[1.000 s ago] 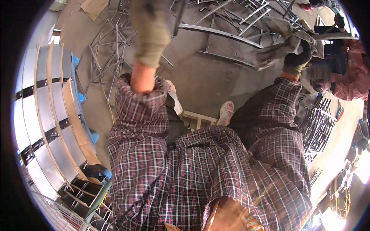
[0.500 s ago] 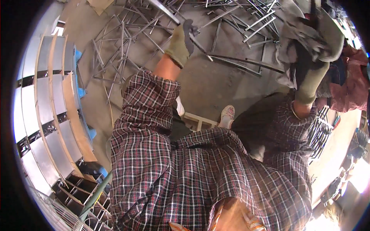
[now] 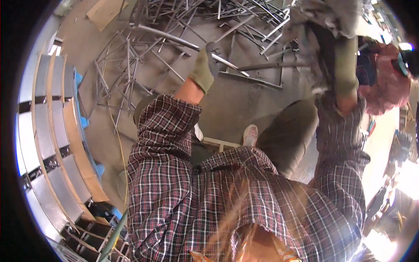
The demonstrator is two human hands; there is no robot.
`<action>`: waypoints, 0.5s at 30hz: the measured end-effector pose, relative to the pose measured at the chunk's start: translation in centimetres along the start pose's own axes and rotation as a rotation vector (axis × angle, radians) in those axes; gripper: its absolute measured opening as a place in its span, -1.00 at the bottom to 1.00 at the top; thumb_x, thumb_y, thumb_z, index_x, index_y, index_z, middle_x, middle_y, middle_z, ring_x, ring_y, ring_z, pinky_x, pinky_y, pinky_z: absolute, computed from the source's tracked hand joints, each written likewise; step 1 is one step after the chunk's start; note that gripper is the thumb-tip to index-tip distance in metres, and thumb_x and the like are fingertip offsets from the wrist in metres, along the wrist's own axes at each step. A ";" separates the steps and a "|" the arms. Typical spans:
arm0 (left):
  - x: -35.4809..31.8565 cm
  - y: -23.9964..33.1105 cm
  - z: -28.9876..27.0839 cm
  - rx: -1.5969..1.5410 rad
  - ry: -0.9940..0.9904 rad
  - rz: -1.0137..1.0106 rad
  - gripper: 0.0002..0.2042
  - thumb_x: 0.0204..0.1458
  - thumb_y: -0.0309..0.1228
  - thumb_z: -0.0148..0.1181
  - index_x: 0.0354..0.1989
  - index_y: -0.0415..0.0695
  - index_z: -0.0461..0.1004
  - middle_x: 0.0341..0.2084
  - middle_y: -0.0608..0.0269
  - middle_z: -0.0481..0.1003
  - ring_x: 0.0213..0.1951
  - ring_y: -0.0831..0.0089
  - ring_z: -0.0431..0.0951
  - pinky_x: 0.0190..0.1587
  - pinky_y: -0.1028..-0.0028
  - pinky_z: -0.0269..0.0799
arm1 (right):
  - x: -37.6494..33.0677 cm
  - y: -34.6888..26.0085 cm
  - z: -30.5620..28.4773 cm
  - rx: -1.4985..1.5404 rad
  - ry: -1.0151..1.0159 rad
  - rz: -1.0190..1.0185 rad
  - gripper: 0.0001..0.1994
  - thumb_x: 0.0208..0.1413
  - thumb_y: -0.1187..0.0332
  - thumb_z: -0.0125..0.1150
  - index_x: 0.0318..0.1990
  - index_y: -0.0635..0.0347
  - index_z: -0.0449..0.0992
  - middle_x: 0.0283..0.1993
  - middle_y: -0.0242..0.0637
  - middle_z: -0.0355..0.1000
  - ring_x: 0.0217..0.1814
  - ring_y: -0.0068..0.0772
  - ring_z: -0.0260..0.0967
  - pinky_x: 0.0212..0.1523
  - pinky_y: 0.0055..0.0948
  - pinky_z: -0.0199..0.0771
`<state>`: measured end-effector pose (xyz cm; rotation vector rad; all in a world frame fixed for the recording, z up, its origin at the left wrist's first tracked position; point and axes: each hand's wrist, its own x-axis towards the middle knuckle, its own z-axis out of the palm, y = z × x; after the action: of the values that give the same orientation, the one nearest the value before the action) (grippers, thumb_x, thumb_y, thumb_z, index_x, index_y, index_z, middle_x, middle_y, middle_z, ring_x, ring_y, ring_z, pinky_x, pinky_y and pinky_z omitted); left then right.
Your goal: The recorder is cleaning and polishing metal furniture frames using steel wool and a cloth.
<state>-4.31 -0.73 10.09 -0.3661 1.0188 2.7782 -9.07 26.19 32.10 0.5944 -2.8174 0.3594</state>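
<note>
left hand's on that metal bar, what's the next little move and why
Probably lift the bar's near end slightly and draw it back toward the body. The gloved left hand is already closed on the long metal bar, which lies across a tangled pile of metal frames. The right hand is up at the far right, occupied elsewhere.

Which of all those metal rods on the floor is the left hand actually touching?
The long curved rod running from upper left to the gloved left hand; the others lie loose in the heap.

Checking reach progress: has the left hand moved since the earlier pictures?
Yes. The left hand went farther out over the metal rods, onto a long bar.
</note>
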 end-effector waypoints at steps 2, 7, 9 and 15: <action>-0.8 1.2 1.3 0.217 0.081 0.014 -0.60 0.25 -0.19 -0.07 0.12 -0.23 0.33 -0.03 0.21 0.41 0.00 0.43 0.41 0.05 0.45 0.37 | 0.3 5.4 2.3 -0.135 0.290 -0.283 -0.77 0.05 0.45 0.07 -0.15 0.10 0.58 -0.32 -0.16 0.53 -0.42 -0.26 0.48 -0.37 -0.38 0.46; -1.9 6.5 3.5 0.606 0.079 0.319 -0.60 0.22 -0.32 -0.05 0.19 -0.23 0.27 0.00 0.14 0.39 0.03 0.32 0.39 0.15 0.37 0.26 | -4.7 3.8 2.5 -0.243 0.410 -0.226 -0.69 0.12 0.42 0.02 0.00 0.20 0.52 -0.18 -0.28 0.53 -0.32 -0.40 0.51 -0.41 -0.33 0.51; -0.3 8.4 5.3 0.628 -0.123 0.547 -0.58 0.16 -0.43 0.00 0.20 -0.23 0.26 -0.05 0.14 0.42 0.01 0.28 0.40 0.14 0.32 0.28 | -6.7 7.6 5.5 0.700 0.409 0.315 -0.67 0.03 0.57 0.02 -0.02 0.24 0.52 -0.04 -0.17 0.48 -0.25 -0.37 0.51 -0.38 -0.47 0.56; -3.4 12.7 8.3 1.665 -0.113 1.305 -0.56 0.15 -0.33 -0.02 0.19 -0.25 0.28 0.07 -0.01 0.37 0.14 0.23 0.32 0.20 0.36 0.19 | -11.7 12.1 13.7 0.672 0.771 0.411 -0.68 0.05 0.44 0.13 -0.01 0.31 0.47 0.02 -0.21 0.42 0.14 -0.29 0.31 0.20 -0.34 0.28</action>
<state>-5.46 -5.09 24.94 0.9193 3.5966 1.1221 -6.20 37.25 13.63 -0.0556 -1.9994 1.3120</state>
